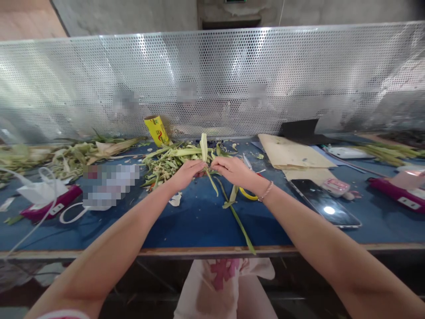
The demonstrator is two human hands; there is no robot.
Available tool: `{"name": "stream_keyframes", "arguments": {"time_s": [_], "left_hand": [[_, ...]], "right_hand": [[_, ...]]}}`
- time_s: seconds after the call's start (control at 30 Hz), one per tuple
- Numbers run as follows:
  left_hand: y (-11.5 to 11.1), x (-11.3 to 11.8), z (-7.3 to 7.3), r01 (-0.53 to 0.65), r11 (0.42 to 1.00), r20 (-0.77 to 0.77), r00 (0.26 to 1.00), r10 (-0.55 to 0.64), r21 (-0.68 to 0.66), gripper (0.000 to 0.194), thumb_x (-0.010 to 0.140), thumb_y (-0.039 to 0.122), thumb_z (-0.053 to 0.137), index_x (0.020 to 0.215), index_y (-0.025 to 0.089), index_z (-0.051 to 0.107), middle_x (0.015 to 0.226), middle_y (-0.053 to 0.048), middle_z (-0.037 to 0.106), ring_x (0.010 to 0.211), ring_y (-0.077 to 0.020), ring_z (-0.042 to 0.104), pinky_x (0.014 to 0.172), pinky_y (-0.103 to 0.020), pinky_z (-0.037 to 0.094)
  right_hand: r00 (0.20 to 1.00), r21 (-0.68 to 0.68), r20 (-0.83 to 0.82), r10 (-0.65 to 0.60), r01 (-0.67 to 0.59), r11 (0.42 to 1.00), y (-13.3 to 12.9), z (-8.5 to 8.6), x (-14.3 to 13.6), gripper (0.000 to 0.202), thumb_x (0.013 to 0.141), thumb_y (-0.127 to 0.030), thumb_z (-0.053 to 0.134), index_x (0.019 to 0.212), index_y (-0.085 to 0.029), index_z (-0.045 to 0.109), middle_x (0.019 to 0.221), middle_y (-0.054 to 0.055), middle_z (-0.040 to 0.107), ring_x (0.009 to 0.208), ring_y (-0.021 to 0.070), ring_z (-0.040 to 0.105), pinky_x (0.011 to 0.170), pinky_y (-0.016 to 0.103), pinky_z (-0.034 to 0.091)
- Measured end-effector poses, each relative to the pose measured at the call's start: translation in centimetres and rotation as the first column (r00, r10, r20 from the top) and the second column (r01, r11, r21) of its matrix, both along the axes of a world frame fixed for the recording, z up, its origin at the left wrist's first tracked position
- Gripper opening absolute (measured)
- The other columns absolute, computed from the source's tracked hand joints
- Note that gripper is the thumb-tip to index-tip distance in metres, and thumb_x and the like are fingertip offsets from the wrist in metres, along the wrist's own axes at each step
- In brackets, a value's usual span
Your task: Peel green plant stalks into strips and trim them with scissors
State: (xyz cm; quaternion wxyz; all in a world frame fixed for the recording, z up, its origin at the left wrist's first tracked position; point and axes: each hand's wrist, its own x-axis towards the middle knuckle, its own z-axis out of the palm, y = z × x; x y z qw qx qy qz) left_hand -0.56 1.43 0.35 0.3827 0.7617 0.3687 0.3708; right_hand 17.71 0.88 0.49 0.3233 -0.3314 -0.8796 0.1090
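Observation:
Between my hands stands a pale green leaf strip (203, 147), its upper end upright and a thinner green tail hanging below the fingers. My left hand (188, 173) is closed, thumb and fingertips pinching the strip from the left. My right hand (233, 170) is closed too, its bent fingertips gripping the strip from the right; the exact contact is partly hidden. Just behind lies a heap of cut green leaves and stalks (162, 161). A long green stem (241, 223) lies below my right hand and reaches past the table edge. Yellow-handled scissors (248, 195) lie partly under my right wrist.
A yellow cardboard tube (157, 131) stands tilted by the perforated metal screen (219, 66). To the right are brown paper sheets (295, 153), a phone (323, 201) and a pink case (336, 187). Purple power strips (51, 206) with cables lie at both sides.

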Motion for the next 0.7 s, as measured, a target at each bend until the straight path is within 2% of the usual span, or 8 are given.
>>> {"name": "stream_keyframes", "arguments": {"time_s": [0.07, 0.13, 0.2, 0.27, 0.33, 0.57, 0.63, 0.7], "left_hand": [[0.6, 0.1, -0.7, 0.069, 0.995, 0.107, 0.992, -0.060, -0.077, 0.023, 0.074, 0.034, 0.042, 0.063, 0.015, 0.052, 0.053, 0.002, 0.039, 0.047, -0.0080, 0.030, 0.046, -0.024, 0.024], [1.0, 0.3, -1.3, 0.036, 0.997, 0.194, 0.981, -0.022, -0.066, 0.016, 0.074, 0.028, 0.043, 0.073, 0.016, 0.053, 0.058, 0.001, 0.042, 0.049, -0.0083, 0.032, 0.048, -0.023, 0.026], [1.1, 0.7, -1.7, -0.012, 0.999, 0.254, 0.967, 0.021, -0.037, 0.016, 0.076, 0.027, 0.042, 0.082, 0.017, 0.052, 0.062, 0.002, 0.042, 0.051, -0.0080, 0.033, 0.049, -0.023, 0.027], [1.0, 1.1, -1.8, -0.054, 0.998, 0.307, 0.950, 0.059, -0.024, 0.014, 0.076, 0.027, 0.045, 0.085, 0.017, 0.050, 0.064, 0.002, 0.041, 0.052, -0.0072, 0.034, 0.049, -0.022, 0.028], [0.5, 1.5, -1.7, -0.078, 0.996, 0.361, 0.928, 0.088, -0.041, 0.012, 0.075, 0.025, 0.049, 0.084, 0.017, 0.048, 0.067, 0.003, 0.043, 0.054, -0.0066, 0.036, 0.050, -0.021, 0.030], [-0.9, 2.3, -0.7, 0.055, 0.971, 0.537, 0.840, 0.080, -0.231, 0.010, 0.066, 0.021, 0.059, 0.069, 0.015, 0.051, 0.064, 0.002, 0.047, 0.060, -0.0076, 0.045, 0.059, -0.022, 0.038], [-0.9, 2.3, -0.7, 0.031, 0.967, 0.540, 0.834, 0.116, -0.254, 0.012, 0.066, 0.024, 0.059, 0.066, 0.014, 0.052, 0.062, 0.002, 0.048, 0.059, -0.0076, 0.046, 0.059, -0.022, 0.038], [-0.7, 2.1, -0.9, -0.083, 0.975, 0.485, 0.856, 0.176, -0.207, 0.016, 0.067, 0.029, 0.058, 0.063, 0.014, 0.053, 0.059, 0.002, 0.047, 0.056, -0.0072, 0.044, 0.055, -0.021, 0.036]], "right_hand": [[0.994, 0.087, -0.078, -0.074, 0.081, 0.993, 0.2, -0.4, 0.1, 0.020, 0.082, -0.028, 0.039, 0.096, -0.018, 0.049, 0.085, 0.005, 0.054, 0.075, 0.0150, 0.050, 0.068, 0.028, 0.038], [0.956, 0.233, -0.227, -0.185, 0.238, 0.943, 0.3, -0.5, 0.2, 0.027, 0.080, -0.029, 0.043, 0.104, -0.017, 0.043, 0.102, 0.011, 0.048, 0.094, 0.0203, 0.046, 0.080, 0.035, 0.037], [0.916, 0.328, -0.315, -0.246, 0.349, 0.878, 0.2, -0.6, 0.2, 0.022, 0.079, -0.028, 0.045, 0.097, -0.016, 0.045, 0.101, 0.012, 0.046, 0.100, 0.0225, 0.041, 0.086, 0.040, 0.033], [0.935, 0.319, -0.261, -0.240, 0.319, 0.893, 0.0, -0.6, 0.0, 0.012, 0.080, -0.029, 0.043, 0.080, -0.017, 0.046, 0.084, 0.008, 0.050, 0.086, 0.0196, 0.046, 0.080, 0.037, 0.037], [0.971, 0.240, -0.139, -0.196, 0.226, 0.944, -0.1, -1.0, -0.4, 0.018, 0.080, -0.031, 0.044, 0.068, -0.018, 0.044, 0.068, 0.003, 0.048, 0.068, 0.0151, 0.046, 0.069, 0.031, 0.039], [0.985, 0.233, -0.058, -0.165, 0.174, 0.957, 0.2, -2.3, -2.0, 0.015, 0.082, -0.016, 0.042, 0.068, -0.017, 0.043, 0.070, 0.004, 0.050, 0.068, 0.0139, 0.047, 0.067, 0.028, 0.039], [0.986, 0.240, -0.070, -0.154, 0.166, 0.956, 0.2, -2.3, -2.0, 0.017, 0.082, -0.014, 0.040, 0.066, -0.017, 0.042, 0.067, 0.003, 0.049, 0.067, 0.0138, 0.047, 0.066, 0.027, 0.038], [0.987, 0.241, -0.070, -0.146, 0.159, 0.957, 0.3, -2.3, -2.0, 0.019, 0.083, -0.013, 0.038, 0.065, -0.018, 0.041, 0.064, 0.002, 0.048, 0.065, 0.0139, 0.047, 0.064, 0.027, 0.039]]}}
